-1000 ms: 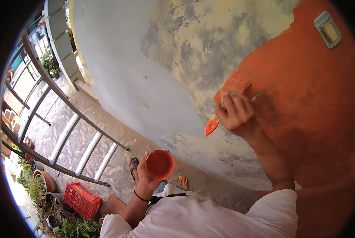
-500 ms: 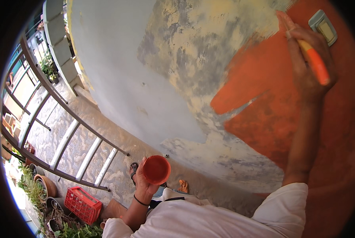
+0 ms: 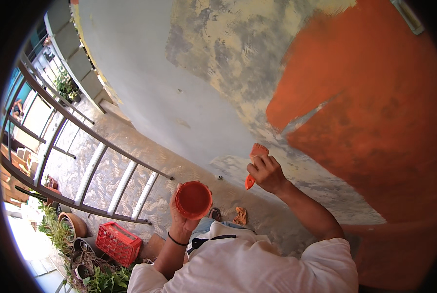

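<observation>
My left hand (image 3: 180, 220) is wrapped round a small round pot of orange-red paint (image 3: 193, 199), its open top facing up in front of my waist. Between the fingers and thumb of my right hand (image 3: 269, 174) is a paintbrush (image 3: 258, 151), bristles up and orange handle pointing down. The brush is to the right of the pot, apart from it. Beyond both hands rises a wall (image 3: 145, 73), grey at left, patchy cream and grey in the middle. A large area of orange paint (image 3: 374, 97) covers its right part, with a thin unpainted sliver near its left edge.
A metal ladder (image 3: 125, 186) stands at the left on the patterned floor. Nearer are a red plastic crate (image 3: 118, 243), a clay pot (image 3: 74, 225) and several plants. An orange crumpled cloth (image 3: 240, 216) lies by the wall's foot. A switch plate (image 3: 409, 17) sits at the upper right.
My right hand has come down and left from the wall near the switch plate, bringing the paintbrush close to the paint pot. The view has shifted a little; my left hand still holds the pot.
</observation>
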The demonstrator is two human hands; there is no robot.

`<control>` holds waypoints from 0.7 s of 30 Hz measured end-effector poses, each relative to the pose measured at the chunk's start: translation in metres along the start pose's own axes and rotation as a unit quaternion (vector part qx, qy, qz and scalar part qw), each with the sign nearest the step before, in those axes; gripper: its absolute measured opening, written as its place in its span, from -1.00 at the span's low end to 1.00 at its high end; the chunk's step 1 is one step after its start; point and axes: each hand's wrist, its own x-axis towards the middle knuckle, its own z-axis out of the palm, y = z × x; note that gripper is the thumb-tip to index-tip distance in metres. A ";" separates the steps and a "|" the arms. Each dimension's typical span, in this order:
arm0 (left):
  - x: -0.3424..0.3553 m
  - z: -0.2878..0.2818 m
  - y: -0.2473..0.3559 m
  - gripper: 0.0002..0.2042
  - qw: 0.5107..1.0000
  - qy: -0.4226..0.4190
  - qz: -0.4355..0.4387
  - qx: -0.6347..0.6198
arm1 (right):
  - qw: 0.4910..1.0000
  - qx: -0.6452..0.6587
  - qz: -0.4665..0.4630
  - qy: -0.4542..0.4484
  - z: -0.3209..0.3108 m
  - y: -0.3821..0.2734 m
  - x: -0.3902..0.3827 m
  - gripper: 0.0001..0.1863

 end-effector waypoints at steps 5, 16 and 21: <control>0.005 0.001 -0.010 -0.44 0.999 0.037 -0.004 0.010 | 0.988 0.051 0.110 0.091 -0.087 0.060 0.032 -0.70; 0.012 0.000 -0.024 -0.41 0.999 -0.006 -0.044 0.017 | 0.944 -0.195 0.041 0.261 -0.295 0.124 0.089 -0.85; 0.009 0.004 -0.023 -0.43 0.998 -0.010 -0.049 0.024 | 0.949 -0.291 -0.010 0.116 -0.204 0.088 0.072 -0.88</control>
